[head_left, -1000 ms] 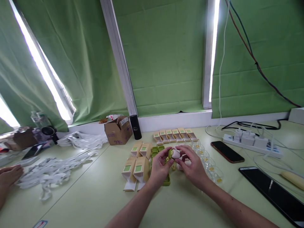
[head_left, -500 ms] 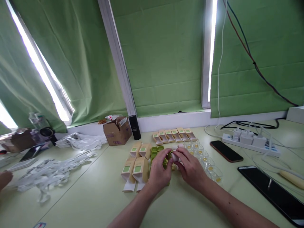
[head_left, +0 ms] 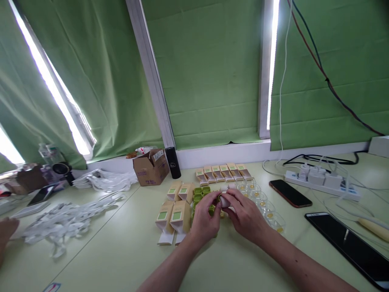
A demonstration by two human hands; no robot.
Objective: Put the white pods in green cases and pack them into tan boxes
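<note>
My left hand (head_left: 206, 217) is closed on a small green cup, mostly hidden by its fingers. My right hand (head_left: 245, 211) grips a small white cylinder (head_left: 225, 201) that meets the green cup between both hands. Just left of my left hand, green cups (head_left: 197, 197) stand in rows. Beside them are open tan boxes (head_left: 181, 215) with green labels. Clear domed containers (head_left: 261, 199) with yellow centres lie right of my right hand. Behind the hands is a row of smaller tan boxes (head_left: 224, 172).
A cardboard box (head_left: 151, 167) and a black bottle (head_left: 173, 163) stand by the wall. White straps (head_left: 73, 219) lie on the left, near another person's hand (head_left: 7, 231). On the right are a phone (head_left: 290, 193), a tablet (head_left: 349, 243) and a power strip (head_left: 322, 184).
The other person's hand at the left edge has moved slightly further into view. My hands hold nearly the same position around the small pieces.
</note>
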